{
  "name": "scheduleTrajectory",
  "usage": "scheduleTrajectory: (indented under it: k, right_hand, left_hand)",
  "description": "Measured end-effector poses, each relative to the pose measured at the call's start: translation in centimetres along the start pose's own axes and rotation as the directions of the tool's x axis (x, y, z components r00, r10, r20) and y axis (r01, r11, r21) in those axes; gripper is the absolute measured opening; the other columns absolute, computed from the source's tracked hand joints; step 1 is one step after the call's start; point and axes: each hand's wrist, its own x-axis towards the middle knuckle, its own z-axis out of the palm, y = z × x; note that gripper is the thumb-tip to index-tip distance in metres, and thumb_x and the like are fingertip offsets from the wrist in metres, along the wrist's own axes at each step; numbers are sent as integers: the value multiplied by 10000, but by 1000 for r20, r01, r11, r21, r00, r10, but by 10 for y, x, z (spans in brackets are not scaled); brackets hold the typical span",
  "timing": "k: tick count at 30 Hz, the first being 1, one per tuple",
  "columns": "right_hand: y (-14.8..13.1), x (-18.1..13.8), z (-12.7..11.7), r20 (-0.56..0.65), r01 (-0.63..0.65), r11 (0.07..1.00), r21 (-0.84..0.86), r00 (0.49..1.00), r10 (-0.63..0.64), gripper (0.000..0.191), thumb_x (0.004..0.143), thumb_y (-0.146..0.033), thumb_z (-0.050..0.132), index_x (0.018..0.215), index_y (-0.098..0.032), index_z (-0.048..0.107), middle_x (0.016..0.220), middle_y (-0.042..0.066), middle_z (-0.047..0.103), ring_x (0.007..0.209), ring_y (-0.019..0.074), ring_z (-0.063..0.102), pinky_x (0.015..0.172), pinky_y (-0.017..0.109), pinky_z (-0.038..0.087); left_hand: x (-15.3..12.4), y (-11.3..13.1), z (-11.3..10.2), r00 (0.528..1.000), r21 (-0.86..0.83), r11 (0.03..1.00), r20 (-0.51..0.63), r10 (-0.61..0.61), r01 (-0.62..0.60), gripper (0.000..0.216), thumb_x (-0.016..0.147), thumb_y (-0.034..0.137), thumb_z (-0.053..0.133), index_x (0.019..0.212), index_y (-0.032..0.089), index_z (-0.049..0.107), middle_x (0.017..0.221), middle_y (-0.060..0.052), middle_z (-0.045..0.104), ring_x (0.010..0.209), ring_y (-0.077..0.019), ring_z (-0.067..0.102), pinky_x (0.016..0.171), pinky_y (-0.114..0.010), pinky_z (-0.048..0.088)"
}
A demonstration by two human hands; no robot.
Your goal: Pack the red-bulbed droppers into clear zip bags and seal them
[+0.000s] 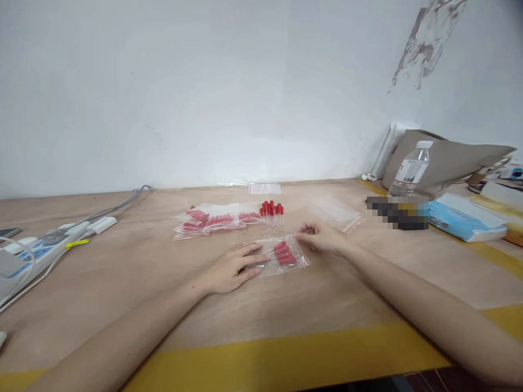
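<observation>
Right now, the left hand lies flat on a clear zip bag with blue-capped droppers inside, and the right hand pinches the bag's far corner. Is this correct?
Not quite: the caps are red, not blue. The head view shows the left hand flat on the clear zip bag with red-capped droppers inside, while the right hand pinches its far corner.

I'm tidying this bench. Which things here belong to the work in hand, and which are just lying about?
In hand:
left hand
right hand
zip bag of droppers
loose droppers
filled bags
empty zip bags

Lying about:
water bottle
power strip
blue packet
</observation>
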Motion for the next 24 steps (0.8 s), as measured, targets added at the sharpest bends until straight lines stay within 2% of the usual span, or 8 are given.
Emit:
scheduleTrajectory:
  k: [2,5,9,13,15,18,21,24]
  right_hand:
    - [-1,22,-6,-166,32,995,-98,985,-48,135,612,-285,661,651,-175,593,507,-22,555,438,92,469,443,223,377]
    - [-2,61,-5,-288,45,980,-193,952,-101,97,608,-247,655,667,-173,634,680,40,648,693,171,584,667,275,438]
    - [-2,106,9,-308,23,987,-156,949,-71,189,638,-303,643,770,-168,652,874,80,668,911,215,580,813,301,405]
    - [-2,128,22,-289,11,996,-89,957,-36,118,626,-274,654,647,-160,631,742,64,661,767,193,599,737,293,421]
    - [-4,131,25,-299,2,999,-36,954,-12,115,610,-253,662,613,-156,602,642,47,630,635,164,579,640,278,427]
    - [-12,127,26,-342,18,997,72,940,7,145,637,-272,638,677,-158,557,579,20,589,500,113,515,516,245,403]
    - [-21,109,17,-397,89,981,170,918,-14,201,698,-332,569,800,-175,495,639,5,595,468,76,479,473,215,385]
    - [-21,79,-1,-501,198,948,247,864,-50,288,718,-391,520,909,-212,403,701,-27,584,494,62,483,486,196,392]
  left_hand:
    - [0,-1,0,1000,-5,1000,1,9,-9,362,928,365,356,1283,339,416,1416,1,300,1286,-205,298,1039,-384,280]
    - [0,-1,1,1000,-14,1000,-3,10,-10,375,927,360,359,1297,321,401,1411,-9,310,1290,-209,289,1047,-387,268]
    - [0,0,1,1000,-18,1000,-6,2,-2,372,924,366,365,1289,308,411,1406,-15,322,1287,-211,294,1050,-386,267]
    - [0,2,-1,1000,-11,1000,-5,2,-2,341,921,368,367,1235,279,465,1391,-33,345,1275,-209,316,1043,-387,280]
    - [0,3,-2,1000,-11,1000,-8,-3,3,333,919,366,371,1218,260,473,1382,-46,357,1271,-205,323,1039,-382,289]
    - [0,4,-1,1000,-19,1000,-15,0,0,323,917,351,379,1209,249,472,1380,-52,360,1270,-203,324,1035,-380,298]
    - [-1,5,0,1000,-13,1000,-22,6,-6,320,920,336,375,1213,246,466,1383,-52,358,1277,-204,314,1041,-385,290]
    - [-2,6,1,1000,1,1000,-25,-1,1,328,921,336,370,1224,248,461,1382,-53,360,1279,-201,310,1043,-382,288]
